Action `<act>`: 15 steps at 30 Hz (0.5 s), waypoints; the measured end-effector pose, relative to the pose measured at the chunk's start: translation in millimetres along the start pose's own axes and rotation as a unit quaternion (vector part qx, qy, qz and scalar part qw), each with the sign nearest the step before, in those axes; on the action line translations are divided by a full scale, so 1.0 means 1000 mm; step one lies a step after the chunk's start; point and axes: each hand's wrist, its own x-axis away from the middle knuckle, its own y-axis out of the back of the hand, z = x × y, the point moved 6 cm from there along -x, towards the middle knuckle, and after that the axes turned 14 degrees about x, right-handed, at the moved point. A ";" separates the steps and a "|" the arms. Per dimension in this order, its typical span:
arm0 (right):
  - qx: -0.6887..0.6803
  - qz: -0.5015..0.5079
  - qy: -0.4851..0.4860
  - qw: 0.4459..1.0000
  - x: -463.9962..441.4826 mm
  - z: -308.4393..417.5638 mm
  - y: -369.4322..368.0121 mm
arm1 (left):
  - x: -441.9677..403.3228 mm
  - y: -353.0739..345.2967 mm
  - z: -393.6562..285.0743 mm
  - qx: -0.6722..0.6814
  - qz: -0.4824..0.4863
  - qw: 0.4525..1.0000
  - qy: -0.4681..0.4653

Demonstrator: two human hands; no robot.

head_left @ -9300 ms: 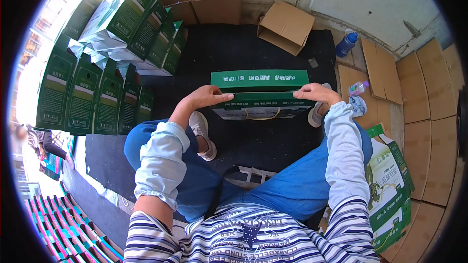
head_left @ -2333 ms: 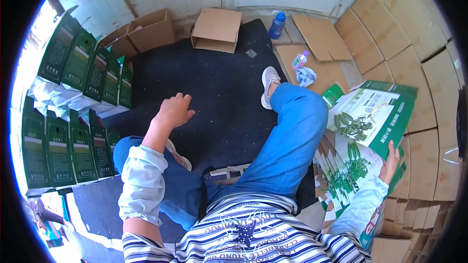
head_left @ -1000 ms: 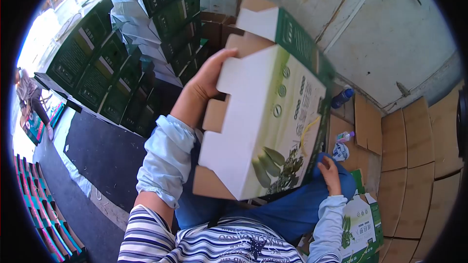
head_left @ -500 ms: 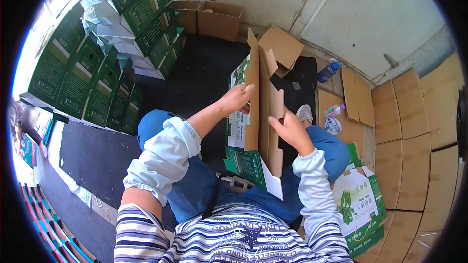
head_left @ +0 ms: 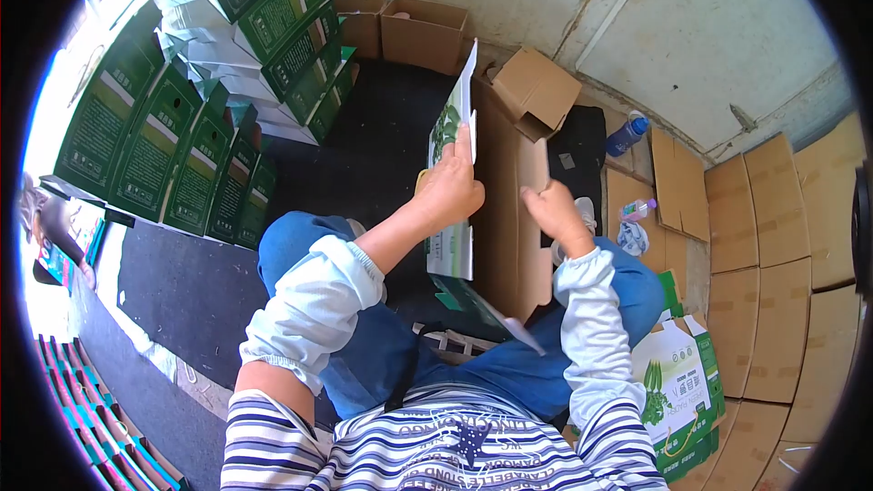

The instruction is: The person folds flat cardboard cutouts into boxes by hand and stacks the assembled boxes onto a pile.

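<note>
A half-open printed cardboard carton (head_left: 511, 218) stands between my knees, brown inside, with white and green printing outside. My left hand (head_left: 452, 185) holds the upper edge of its left printed panel, fingers pointing away from me along the panel. At the right panel's outer edge is my right hand (head_left: 556, 215), its thumb toward the inside and the other fingers largely hidden. A flap at the carton's near end sticks out toward me, blurred.
Green cartons (head_left: 153, 141) are stacked at left. Brown boxes (head_left: 424, 36) stand by the wall; another open box (head_left: 536, 86) lies nearer. A blue bottle (head_left: 627, 135) is at right, before piled brown cartons (head_left: 755, 245). Flat printed cartons (head_left: 677, 382) lean beside my right knee. Another person sits far left.
The carton has spread wider, its right panel moving away from the left one. My left hand has shifted onto the left panel's upper edge; my right hand has moved slightly right.
</note>
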 end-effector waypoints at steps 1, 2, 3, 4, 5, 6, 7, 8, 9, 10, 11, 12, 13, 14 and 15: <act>-0.024 -0.015 0.005 1.000 -0.008 -0.006 0.006 | 0.006 0.006 -0.007 -0.027 0.018 0.999 0.021; -0.007 -0.026 -0.010 1.000 -0.016 -0.014 0.013 | 0.010 0.007 -0.010 -0.052 0.038 0.998 0.017; 0.001 -0.038 -0.023 0.999 -0.028 -0.025 0.018 | 0.015 0.008 -0.012 -0.077 0.059 0.995 0.014; 0.010 -0.051 -0.035 0.998 -0.037 -0.029 0.023 | 0.019 0.006 -0.012 -0.102 0.078 0.992 0.011; 0.021 -0.040 -0.054 0.998 -0.046 -0.032 0.024 | 0.024 0.000 -0.011 -0.128 0.088 0.988 -0.010; 0.033 -0.028 -0.073 0.996 -0.051 -0.030 0.028 | 0.027 -0.004 -0.013 -0.169 0.098 0.980 -0.037; 0.046 -0.016 -0.091 0.995 -0.054 -0.029 0.030 | 0.028 -0.009 -0.011 -0.183 0.112 0.977 -0.014; 0.057 -0.005 -0.093 0.994 -0.056 -0.028 0.026 | 0.029 -0.013 -0.010 -0.196 0.125 0.973 0.009; 0.068 0.007 -0.094 0.993 -0.058 -0.030 0.020 | 0.028 -0.015 -0.009 -0.211 0.125 0.969 -0.005; 0.079 0.020 -0.094 0.992 -0.061 -0.031 0.012 | 0.027 -0.019 -0.005 -0.226 0.125 0.966 -0.017; 0.075 0.015 -0.086 0.993 -0.063 -0.033 0.004 | 0.026 -0.022 -0.001 -0.241 0.124 0.962 -0.029; 0.071 0.010 -0.079 0.994 -0.063 -0.035 -0.002 | 0.025 -0.025 0.003 -0.250 0.133 0.959 -0.026; 0.066 0.004 -0.073 0.995 -0.063 -0.038 -0.006 | 0.024 -0.029 0.006 -0.259 0.142 0.955 -0.025; 0.074 0.009 -0.089 0.993 -0.063 -0.044 -0.010 | 0.023 -0.034 0.008 -0.268 0.152 0.951 -0.025; 0.083 0.013 -0.106 0.991 -0.062 -0.041 -0.007 | 0.022 -0.038 0.007 -0.296 0.151 0.943 -0.030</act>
